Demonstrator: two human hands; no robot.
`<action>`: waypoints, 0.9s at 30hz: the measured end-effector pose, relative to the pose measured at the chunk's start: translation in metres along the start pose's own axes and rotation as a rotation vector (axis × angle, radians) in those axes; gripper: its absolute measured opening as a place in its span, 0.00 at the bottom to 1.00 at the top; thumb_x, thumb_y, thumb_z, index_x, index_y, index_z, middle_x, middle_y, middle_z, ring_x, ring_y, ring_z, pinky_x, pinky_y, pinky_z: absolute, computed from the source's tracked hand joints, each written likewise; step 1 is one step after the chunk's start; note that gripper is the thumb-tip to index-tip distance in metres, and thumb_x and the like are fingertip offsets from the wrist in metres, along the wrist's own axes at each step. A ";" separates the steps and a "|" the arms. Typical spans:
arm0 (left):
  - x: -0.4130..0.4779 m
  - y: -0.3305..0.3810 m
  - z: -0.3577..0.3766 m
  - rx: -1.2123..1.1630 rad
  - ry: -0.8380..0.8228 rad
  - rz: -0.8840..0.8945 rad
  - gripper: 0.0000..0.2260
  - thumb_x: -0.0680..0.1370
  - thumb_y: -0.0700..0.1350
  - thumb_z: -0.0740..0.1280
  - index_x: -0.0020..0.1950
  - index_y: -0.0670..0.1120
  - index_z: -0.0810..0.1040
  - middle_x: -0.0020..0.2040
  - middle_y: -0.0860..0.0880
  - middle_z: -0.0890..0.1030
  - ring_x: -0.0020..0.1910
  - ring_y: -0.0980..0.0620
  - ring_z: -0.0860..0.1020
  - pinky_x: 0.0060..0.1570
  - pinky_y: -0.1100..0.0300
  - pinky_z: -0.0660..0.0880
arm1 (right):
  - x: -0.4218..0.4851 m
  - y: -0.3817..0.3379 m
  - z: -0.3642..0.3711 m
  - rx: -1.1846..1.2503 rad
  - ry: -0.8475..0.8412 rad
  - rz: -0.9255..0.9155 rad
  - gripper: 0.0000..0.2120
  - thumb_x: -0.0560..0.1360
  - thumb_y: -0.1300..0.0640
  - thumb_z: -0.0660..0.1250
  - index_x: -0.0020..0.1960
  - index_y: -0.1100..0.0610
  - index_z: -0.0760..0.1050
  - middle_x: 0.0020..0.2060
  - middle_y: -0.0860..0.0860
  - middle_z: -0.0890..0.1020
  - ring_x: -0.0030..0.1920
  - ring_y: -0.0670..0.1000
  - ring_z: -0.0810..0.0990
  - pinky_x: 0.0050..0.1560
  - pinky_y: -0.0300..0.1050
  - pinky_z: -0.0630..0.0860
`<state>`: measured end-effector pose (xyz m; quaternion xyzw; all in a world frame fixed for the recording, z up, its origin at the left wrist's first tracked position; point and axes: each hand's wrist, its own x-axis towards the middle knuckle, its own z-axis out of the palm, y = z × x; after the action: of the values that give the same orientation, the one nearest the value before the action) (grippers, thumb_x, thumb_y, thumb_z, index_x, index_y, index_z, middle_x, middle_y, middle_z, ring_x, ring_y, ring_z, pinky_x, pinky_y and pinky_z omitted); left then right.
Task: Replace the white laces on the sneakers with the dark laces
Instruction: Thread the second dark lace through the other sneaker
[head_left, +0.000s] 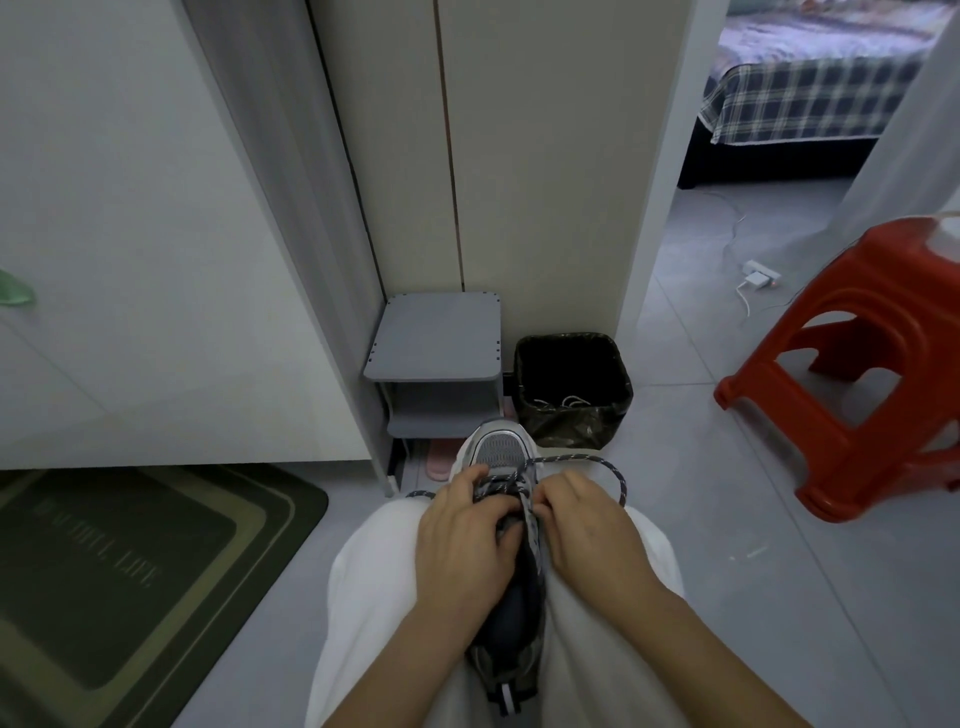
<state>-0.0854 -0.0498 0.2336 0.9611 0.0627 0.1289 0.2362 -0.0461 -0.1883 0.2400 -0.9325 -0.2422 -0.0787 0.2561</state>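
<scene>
Item 1: sneaker (496, 448), grey mesh toe, dark heel. Lies lengthwise in the lap betw. the knees, toe pointing far, heel near
Item 2: dark lace (615, 470), speckled cord. Crossed through the far eyelets; one loop swings out to the right of the shoe, a short end shows at the left by the knee
Item 3: left hand (462, 540), fingers curled over the left side of the sneaker at the lacing, gripping the shoe; thumb at the tongue opening
Item 4: right hand (587, 530), fingers bent, fingertips pinching the dark lace at the right eyelet row
Item 5: white laces (569, 401), loose in the bottom of the bin (571, 434), black liner, on the floor just beyond the toe, right of centre
Item 6: white trousers (374, 597), both legs, under shoe & forearms
Misc: grey shelf unit (436, 332) left of bin, against the wall; pink slipper (440, 463) under it; green doormat (130, 561) near left; red plastic stool (857, 374) right; plaid-covered bed (810, 98) far right through the doorway; white charger w/ cable (759, 274) on the floor in front of it
</scene>
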 end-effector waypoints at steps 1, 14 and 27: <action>0.000 0.000 0.000 0.004 0.004 0.004 0.10 0.68 0.52 0.64 0.46 0.55 0.82 0.63 0.49 0.76 0.58 0.48 0.76 0.56 0.55 0.72 | 0.001 -0.001 0.000 0.014 -0.008 0.008 0.11 0.73 0.50 0.54 0.39 0.53 0.72 0.36 0.47 0.75 0.34 0.49 0.75 0.30 0.39 0.65; -0.002 -0.004 -0.037 -0.271 -0.071 -0.109 0.11 0.74 0.40 0.67 0.34 0.50 0.69 0.60 0.58 0.77 0.58 0.55 0.76 0.53 0.62 0.70 | -0.009 0.000 -0.020 -0.162 -0.107 0.000 0.38 0.61 0.18 0.42 0.47 0.45 0.74 0.46 0.39 0.73 0.57 0.45 0.70 0.71 0.55 0.41; -0.033 -0.018 -0.042 -0.435 0.121 -0.192 0.10 0.79 0.48 0.61 0.38 0.54 0.67 0.33 0.56 0.75 0.37 0.52 0.74 0.38 0.60 0.67 | 0.000 -0.034 -0.017 -0.163 -0.132 -0.037 0.16 0.75 0.50 0.55 0.62 0.50 0.68 0.48 0.47 0.80 0.52 0.50 0.75 0.59 0.44 0.56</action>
<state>-0.1298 -0.0216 0.2544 0.8678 0.1386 0.1737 0.4444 -0.0636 -0.1717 0.2698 -0.9487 -0.2687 -0.0415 0.1612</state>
